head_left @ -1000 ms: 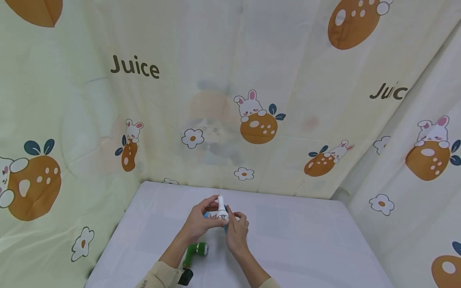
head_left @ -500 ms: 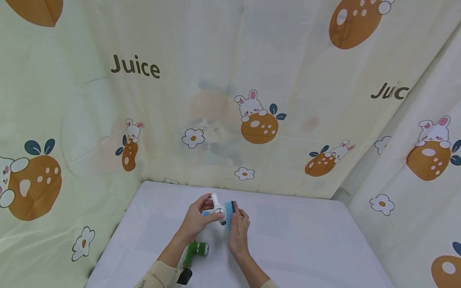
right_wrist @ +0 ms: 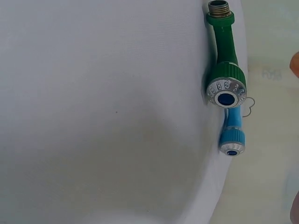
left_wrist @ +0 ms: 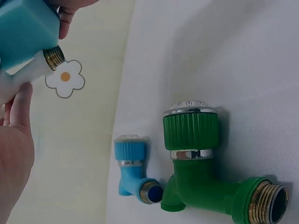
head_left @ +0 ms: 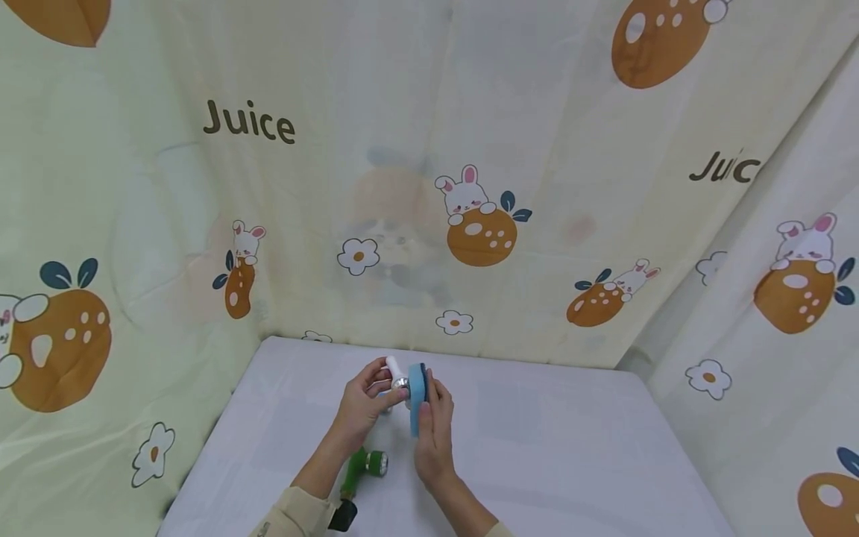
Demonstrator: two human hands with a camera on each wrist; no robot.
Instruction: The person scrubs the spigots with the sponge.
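My left hand [head_left: 359, 406] holds a white tap [head_left: 394, 367] up over the table, thumb and fingers around it. Its brass threaded end sticks out in the left wrist view. In my right hand [head_left: 435, 440] is a light blue sponge [head_left: 417, 395] with a dark backing, its blue face against the tap's knob side in the head view. The sponge [left_wrist: 28, 32] covers part of the white tap [left_wrist: 32, 74] in the left wrist view. A green tap [left_wrist: 191, 172] and a smaller blue tap [left_wrist: 131, 163] lie on the table below the hands.
The table [head_left: 557, 447] has a white cover. Behind it and at both sides hangs a patterned curtain [head_left: 403, 89] with rabbits, fruit and flowers. In the right wrist view, the blue tap [right_wrist: 232, 135] lies near the table's edge, just beyond the green tap [right_wrist: 226, 70].
The right hand has turned and brought the sponge leftward, from apart to against the white tap. My left hand has tilted the tap and shifted slightly left. The green tap stays put.
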